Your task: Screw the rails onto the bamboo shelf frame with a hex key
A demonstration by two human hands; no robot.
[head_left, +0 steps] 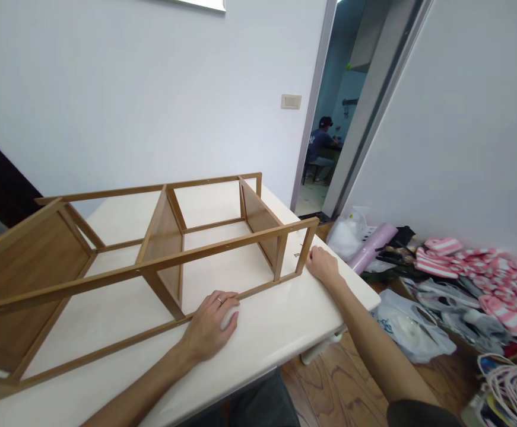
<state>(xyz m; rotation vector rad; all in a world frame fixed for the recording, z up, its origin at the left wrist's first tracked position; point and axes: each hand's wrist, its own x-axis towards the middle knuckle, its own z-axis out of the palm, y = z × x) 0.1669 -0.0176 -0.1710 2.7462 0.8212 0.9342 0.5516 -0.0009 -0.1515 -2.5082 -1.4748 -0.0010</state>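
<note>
A wooden shelf frame point(164, 261) lies on its side across the white table point(285, 332). My left hand point(209, 326) rests on the tabletop against the frame's lower front rail, fingers curled over a small white object I cannot make out. My right hand point(323, 264) sits at the frame's right end, its fingers against the bottom of the corner post; whether it grips anything is hidden. A few small dark screws point(298, 254) lie on the table beside that post.
A pile of striped pink and grey clothes point(481, 279) and plastic bags point(412, 332) covers the wooden floor to the right. An open doorway point(333, 118) behind the table shows a seated person point(320, 148) in another room. White walls stand close behind.
</note>
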